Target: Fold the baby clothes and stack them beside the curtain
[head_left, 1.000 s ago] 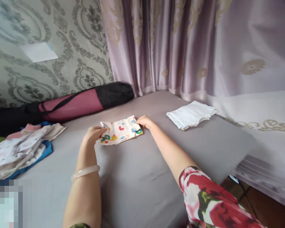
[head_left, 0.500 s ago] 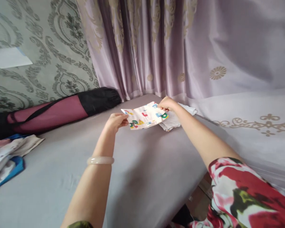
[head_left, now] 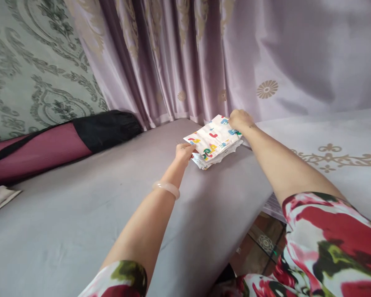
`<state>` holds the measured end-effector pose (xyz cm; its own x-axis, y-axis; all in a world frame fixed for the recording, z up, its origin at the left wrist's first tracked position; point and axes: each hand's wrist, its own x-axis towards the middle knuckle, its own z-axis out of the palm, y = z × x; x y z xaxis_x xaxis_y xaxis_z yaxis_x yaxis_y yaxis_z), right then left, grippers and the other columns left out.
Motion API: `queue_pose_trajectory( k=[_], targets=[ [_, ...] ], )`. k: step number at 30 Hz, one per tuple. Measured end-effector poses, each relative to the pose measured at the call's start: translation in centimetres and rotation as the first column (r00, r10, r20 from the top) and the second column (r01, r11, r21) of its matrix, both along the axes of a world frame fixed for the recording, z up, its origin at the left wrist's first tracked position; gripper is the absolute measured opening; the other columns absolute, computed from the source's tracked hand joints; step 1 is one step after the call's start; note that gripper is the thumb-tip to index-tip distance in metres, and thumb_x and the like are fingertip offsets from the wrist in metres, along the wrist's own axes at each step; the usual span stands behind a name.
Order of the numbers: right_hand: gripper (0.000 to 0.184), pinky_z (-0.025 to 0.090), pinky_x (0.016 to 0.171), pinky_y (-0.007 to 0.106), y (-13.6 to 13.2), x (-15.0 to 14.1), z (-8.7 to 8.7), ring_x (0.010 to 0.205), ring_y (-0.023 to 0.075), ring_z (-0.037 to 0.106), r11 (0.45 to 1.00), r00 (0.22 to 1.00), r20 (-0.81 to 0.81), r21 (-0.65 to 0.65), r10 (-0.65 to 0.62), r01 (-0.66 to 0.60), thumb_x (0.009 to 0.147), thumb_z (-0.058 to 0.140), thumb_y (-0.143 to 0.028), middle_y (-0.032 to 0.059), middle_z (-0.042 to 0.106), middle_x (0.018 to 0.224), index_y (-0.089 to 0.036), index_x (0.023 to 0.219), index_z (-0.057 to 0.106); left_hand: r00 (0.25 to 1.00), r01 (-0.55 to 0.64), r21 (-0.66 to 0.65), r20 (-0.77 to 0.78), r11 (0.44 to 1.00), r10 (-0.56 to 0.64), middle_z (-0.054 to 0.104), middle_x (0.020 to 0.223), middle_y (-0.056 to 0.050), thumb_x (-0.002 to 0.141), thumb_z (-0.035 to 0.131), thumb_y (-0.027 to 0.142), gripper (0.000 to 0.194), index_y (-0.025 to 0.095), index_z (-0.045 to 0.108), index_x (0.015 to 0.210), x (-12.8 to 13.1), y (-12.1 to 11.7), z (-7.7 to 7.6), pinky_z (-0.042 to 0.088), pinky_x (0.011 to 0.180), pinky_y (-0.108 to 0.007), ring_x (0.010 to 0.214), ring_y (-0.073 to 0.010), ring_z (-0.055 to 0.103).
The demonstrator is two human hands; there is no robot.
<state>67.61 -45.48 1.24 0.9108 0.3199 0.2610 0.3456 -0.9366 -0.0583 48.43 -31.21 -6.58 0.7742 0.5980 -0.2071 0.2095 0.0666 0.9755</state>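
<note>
A folded white cloth with colourful printed shapes (head_left: 214, 136) is stretched between my two hands, above a stack of folded white cloths (head_left: 227, 154) at the far corner of the bed. My left hand (head_left: 185, 152) pinches its near left corner, fingers closed, with a pale bangle (head_left: 167, 189) on the forearm. My right hand (head_left: 240, 121) grips the far right end, its fingertips partly hidden behind the hand. The printed cloth covers most of the stack; whether it rests on the stack, I cannot tell.
A grey sheet (head_left: 80, 214) covers the bed. Along the wall lies a long pink and black bag (head_left: 89, 134). A beige cloth (head_left: 1, 199) sits at the left edge. Lilac curtains (head_left: 200, 62) hang behind the bed. Patterned floor (head_left: 262, 239) shows below its right edge.
Both hands have carried the printed cloth to the right, from beside the stack to over it. The view has turned right, so less of the clothes at the left shows.
</note>
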Motion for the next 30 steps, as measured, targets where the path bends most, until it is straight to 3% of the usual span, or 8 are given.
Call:
queue_pose_trajectory(
  k=[6,22,30],
  targets=[
    [0.032,0.044,0.095,0.038,-0.2,1.2,-2.0,0.116,0.0299,0.057,1.000,1.000,-0.004,-0.013,-0.012,0.012,0.094,0.050,-0.019,0.0227,0.064,0.118,-0.006,0.118,0.066,0.996,-0.017,0.049,-0.088,0.999,0.022,0.074,0.072,-0.008,0.080,0.064,0.022,0.013,0.011,0.072,0.079,1.9,-0.5,-1.7,0.032,0.041,-0.020,0.037,-0.0042,0.036],
    [0.030,0.045,0.093,0.035,-0.2,0.2,-3.2,0.114,0.0278,0.060,0.999,0.998,-0.058,-0.043,-0.023,0.021,0.094,0.048,-0.012,0.0213,0.065,0.120,-0.009,0.117,0.067,0.993,0.022,0.043,-0.116,0.999,-0.017,0.070,0.069,-0.004,0.083,0.060,0.018,0.013,0.011,0.070,0.080,2.8,-1.4,-2.3,0.031,0.040,-0.021,0.036,-0.0044,0.040],
    [0.038,0.045,0.092,0.038,-0.1,0.3,-5.3,0.112,0.0297,0.061,1.000,0.998,-0.067,-0.007,-0.020,0.020,0.091,0.039,-0.005,0.0236,0.065,0.118,-0.008,0.116,0.068,0.988,0.021,0.024,-0.157,0.999,-0.017,0.065,0.060,-0.001,0.085,0.060,0.018,0.016,0.012,0.067,0.073,2.6,-1.6,-3.2,0.034,0.042,-0.019,0.036,-0.0037,0.040]
  ],
)
